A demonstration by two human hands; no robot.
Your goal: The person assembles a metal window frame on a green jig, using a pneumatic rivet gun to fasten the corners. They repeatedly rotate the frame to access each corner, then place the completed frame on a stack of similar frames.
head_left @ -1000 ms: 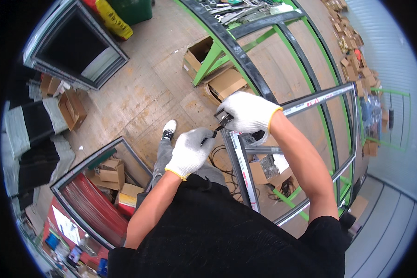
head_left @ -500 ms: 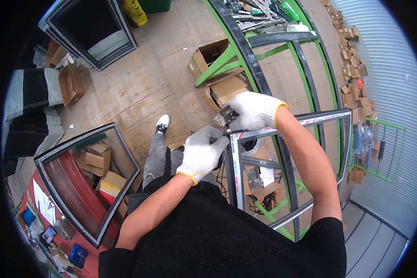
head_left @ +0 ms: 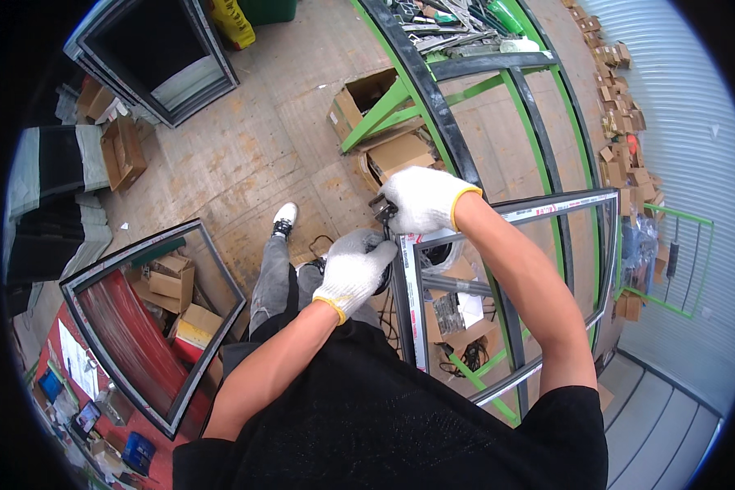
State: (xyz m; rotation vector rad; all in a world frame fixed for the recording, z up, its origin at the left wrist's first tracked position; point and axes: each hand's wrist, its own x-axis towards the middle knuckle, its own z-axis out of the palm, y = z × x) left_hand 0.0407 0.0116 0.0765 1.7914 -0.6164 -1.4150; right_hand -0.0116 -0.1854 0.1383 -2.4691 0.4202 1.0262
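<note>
A window frame (head_left: 410, 309) with white, red-printed film along its edges lies on the green and black rack at my right. At its near left corner my left hand (head_left: 355, 268), in a white knit glove, is closed with curled fingers. A thin dark piece shows beside its fingertips, too small to make out. My right hand (head_left: 429, 201), gloved too, is closed around a small dark metal hand tool (head_left: 381, 207) just beyond that corner. Only the tool's head sticks out from the fingers; the rest is hidden by the glove.
The rack (head_left: 439, 114) carries metal scraps (head_left: 453, 28) at its far end. Open cardboard boxes (head_left: 396, 155) sit beside and under it. Another dark frame (head_left: 237, 286) leans at my left over a red surface. Stacked frames (head_left: 159, 61) stand at far left.
My right hand has shifted slightly left with the tool, away from the frame's corner. The left hand stays by the corner, almost unmoved.
</note>
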